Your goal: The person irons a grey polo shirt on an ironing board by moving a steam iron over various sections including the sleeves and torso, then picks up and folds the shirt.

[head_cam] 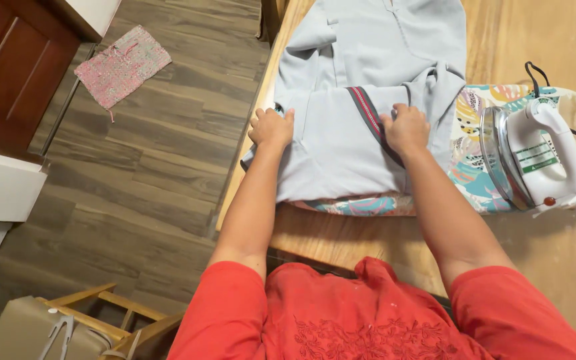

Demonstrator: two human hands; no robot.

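A pale blue shirt lies on a wooden table, partly folded over a colourful patterned ironing pad. My left hand presses with closed fingers on the shirt's left edge near the table side. My right hand grips the fold beside a dark sleeve band with a red stripe. Both forearms reach out from red sleeves over the table's near edge.
A white iron stands on its heel on the pad at the right, its black cord behind it. A pink woven mat lies on the wood-look floor. A wooden chair with a bag sits lower left, dark cabinets upper left.
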